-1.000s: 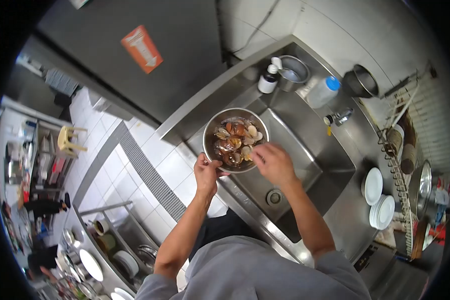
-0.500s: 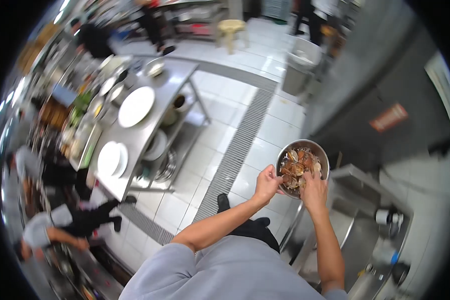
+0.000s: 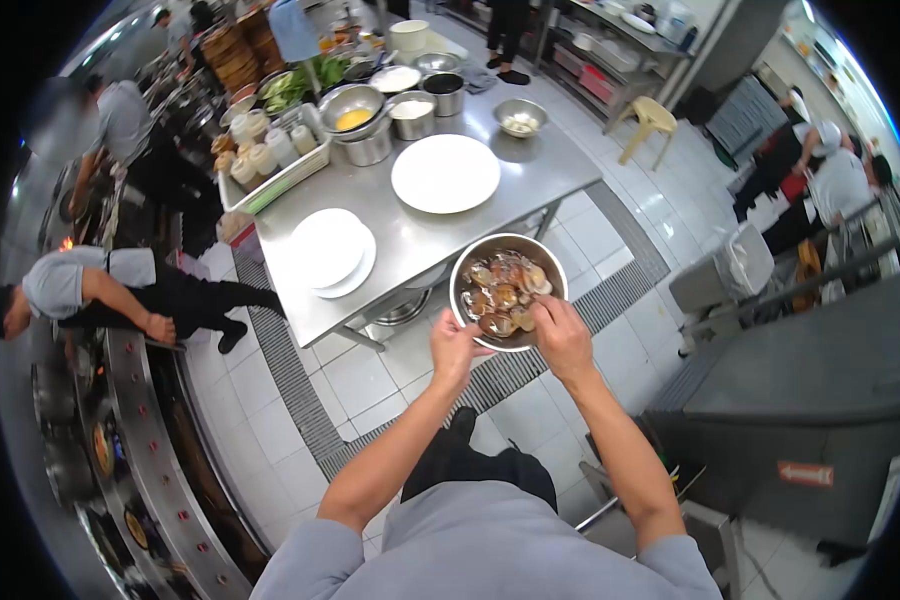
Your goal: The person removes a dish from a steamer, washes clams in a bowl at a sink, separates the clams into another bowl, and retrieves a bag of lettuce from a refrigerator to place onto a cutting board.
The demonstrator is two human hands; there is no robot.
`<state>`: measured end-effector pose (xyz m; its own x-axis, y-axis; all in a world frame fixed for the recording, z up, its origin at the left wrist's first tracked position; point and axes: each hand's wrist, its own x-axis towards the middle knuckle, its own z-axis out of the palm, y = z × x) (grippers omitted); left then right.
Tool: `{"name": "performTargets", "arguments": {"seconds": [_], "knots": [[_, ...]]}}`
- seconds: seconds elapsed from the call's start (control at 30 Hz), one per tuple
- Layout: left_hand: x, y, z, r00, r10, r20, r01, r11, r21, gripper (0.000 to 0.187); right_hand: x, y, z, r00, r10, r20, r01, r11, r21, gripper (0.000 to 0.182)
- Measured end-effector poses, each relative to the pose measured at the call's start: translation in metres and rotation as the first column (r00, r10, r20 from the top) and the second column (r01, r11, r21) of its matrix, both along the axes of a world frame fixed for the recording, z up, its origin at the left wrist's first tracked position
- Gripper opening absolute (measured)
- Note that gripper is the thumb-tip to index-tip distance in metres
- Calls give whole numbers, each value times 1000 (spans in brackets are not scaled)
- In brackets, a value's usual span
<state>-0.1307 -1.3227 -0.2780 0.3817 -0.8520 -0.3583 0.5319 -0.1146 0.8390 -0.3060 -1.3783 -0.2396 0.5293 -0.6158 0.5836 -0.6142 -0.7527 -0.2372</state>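
1. Kitchen stoves with pans lined the far left, where a person in a grey shirt leaned over them.
2. Next came a steel table, bearing a white crate of bottles, 2 stacked round plates, a metal bowl with yellow contents and a large white plate.
3. The left hand was closed on the near left rim of the steel bowl, its thumb at the rim and its fingers beneath.
4. That bowl was held above the floor, just in front of the table, with shellfish and liquid inside.
5. The right hand was partly closed, its bent fingers reaching over the right rim to the shellfish; whether they pinched a shell, I could not tell.
6. Farther right stood a yellow stool, then a lined bin and a dark cabinet with a red arrow label.
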Motion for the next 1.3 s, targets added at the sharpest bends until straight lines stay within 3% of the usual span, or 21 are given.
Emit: {"name": "performTargets", "arguments": {"seconds": [0.03,0.17,0.23,0.4,0.47,0.6,0.63,0.67,0.7,0.77,0.8,0.83,0.9,0.93,1.0,1.03,1.1,1.13,1.2,1.23,1.3], "knots": [[19,-5,-5,999,34,-8,-34,999,2,16,21,-14,1,999,34,-8,-34,999,2,22],[79,-30,-40,976,218,25,-219,974,55,18,127,-63,7,926,34,377,-179,918,355,15],[100,-43,-51,953,304,-10,-302,950,74,17,193,-91,3,918,111,380,-296,830,473,18],[128,-67,-61,887,457,-66,-449,887,110,16,330,-128,-18,916,295,272,-401,653,643,16],[134,-74,-64,895,444,-46,-438,893,106,17,353,-137,-28,912,404,78,-341,637,691,20],[135,-80,-69,870,488,-67,-478,869,125,21,335,-174,-32,863,496,97,-463,700,544,21],[134,-77,-68,844,472,257,-527,818,230,20,318,-185,-19,867,498,-16,-402,718,569,21],[133,-75,-67,750,370,548,-594,742,311,20,300,-194,-9,859,495,-130,-336,737,587,21],[134,-77,-55,750,374,546,-598,737,316,20,283,-204,-13,835,489,-251,-283,773,567,22],[140,-87,-24,268,319,909,-587,802,-108,24,261,-213,-28,798,477,-369,-233,808,542,23],[155,-97,-22,139,259,956,-393,900,-187,27,254,-213,-42,797,476,-373,-263,828,496,24],[170,-110,-26,140,256,956,-395,900,-183,27,248,-214,-56,796,474,-376,-292,845,447,25],[194,-136,-36,-264,-253,931,-160,963,216,27,253,-211,-68,788,450,-420,-280,869,407,27],[199,-145,-36,-262,-255,931,-161,962,218,27,255,-210,-63,783,441,-438,-258,872,417,28],[204,-161,-33,-408,-576,708,-169,810,562,25,256,-213,-54,781,443,-440,-259,871,417,27],[204,-166,-31,-408,-576,708,-168,810,562,25,252,-214,-56,781,442,-440,-259,872,417,27],[207,-169,-26,-380,-628,680,-181,771,611,19,246,-213,-61,826,512,-236,-429,843,325,22],[207,-167,-31,-375,-634,676,-190,767,613,19,241,-211,-65,822,521,-232,-438,837,328,22],[199,-156,-39,-508,-544,668,-210,830,516,15,229,-207,-69,864,501,53,-491,813,313,19],[196,-149,-40,-503,-552,665,-220,826,518,15,223,-204,-71,858,510,56,-500,807,315,19],[192,-139,-41,-618,-459,638,-270,886,377,14,216,-197,-73,851,417,320,-470,877,106,29]]}}
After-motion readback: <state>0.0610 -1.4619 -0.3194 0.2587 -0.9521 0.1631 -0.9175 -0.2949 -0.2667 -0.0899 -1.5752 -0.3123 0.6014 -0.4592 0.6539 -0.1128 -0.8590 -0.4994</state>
